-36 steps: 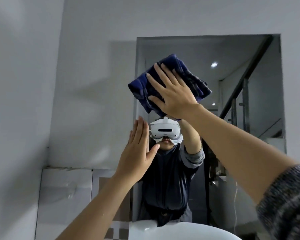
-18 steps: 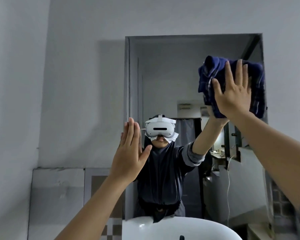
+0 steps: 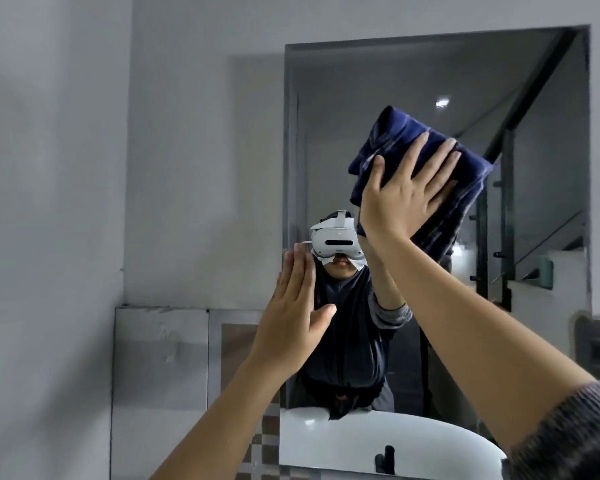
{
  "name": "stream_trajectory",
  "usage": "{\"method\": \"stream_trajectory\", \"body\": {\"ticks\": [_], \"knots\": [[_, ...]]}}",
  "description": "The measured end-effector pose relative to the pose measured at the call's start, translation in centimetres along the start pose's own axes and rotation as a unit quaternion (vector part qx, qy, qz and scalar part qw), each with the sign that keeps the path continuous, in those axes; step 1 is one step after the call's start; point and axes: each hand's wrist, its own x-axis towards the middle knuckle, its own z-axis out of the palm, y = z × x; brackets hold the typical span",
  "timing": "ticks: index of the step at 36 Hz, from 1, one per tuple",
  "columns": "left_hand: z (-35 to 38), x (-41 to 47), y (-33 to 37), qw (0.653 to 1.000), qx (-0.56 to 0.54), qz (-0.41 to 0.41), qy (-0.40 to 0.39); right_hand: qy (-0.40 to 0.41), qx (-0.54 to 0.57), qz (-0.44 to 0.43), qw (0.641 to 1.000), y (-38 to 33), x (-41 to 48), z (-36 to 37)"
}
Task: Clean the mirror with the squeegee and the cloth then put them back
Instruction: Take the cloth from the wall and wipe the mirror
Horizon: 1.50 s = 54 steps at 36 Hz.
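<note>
- Far left: plain grey wall (image 3: 66,168); low down on it, a pale tiled panel (image 3: 160,358) with scuffed marks.
- Left hand (image 3: 298,317): raised, palm away from the camera, fingers straight and pressed together, thumb stuck out to the right. It holds nothing. It sits over the mirror's left edge, at the lower half. Cannot tell whether the palm actually meets the glass.
- Mirror (image 3: 343,140): a rectangular pane set upright in the wall, dark frame line along its left and top edges.
- In the glass, centre-left: reflection of a person in dark clothing wearing a white headset (image 3: 333,242), one arm lifted.
- Below the mirror: curved rim of a white basin (image 3: 343,441), with a small dark tap (image 3: 386,459) standing near its middle.
- Cloth (image 3: 400,133): dark blue with faint paler stripes, bunched and folded, pressed flat onto the mirror's upper middle, right of the headset reflection.
- Right hand (image 3: 406,195): spread wide on the cloth, fingers straight and fanned up to the right, thumb pointing up along the cloth's left side. The palm pushes the cloth onto the glass.
- Right forearm is bare; a grey knitted sleeve (image 3: 575,434) is bunched at the lower right corner.
- Right part of the glass: reflected stair railing (image 3: 506,188) and a ceiling light (image 3: 442,102).
</note>
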Motion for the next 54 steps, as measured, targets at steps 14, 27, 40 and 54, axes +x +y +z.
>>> {"method": "stream_trajectory", "body": {"ticks": [14,27,40,54], "knots": [[1.9,-3.5,0.0,0.999,-0.038,-0.023,0.026,-0.199,-0.181,-0.610,0.745,3.2,0.9,-1.3],[1.7,-3.4,0.3,0.999,-0.042,-0.019,0.011,-0.114,-0.137,-0.317,0.932,11.3,5.9,-6.6],[1.8,-3.4,0.5,0.999,-0.034,-0.032,0.003,0.011,-0.033,0.055,0.998,14.8,1.3,-6.8],[3.4,-7.0,1.1,0.998,-0.033,-0.050,-0.017,-0.033,-0.006,0.006,0.999,5.8,-7.5,-1.7]]}}
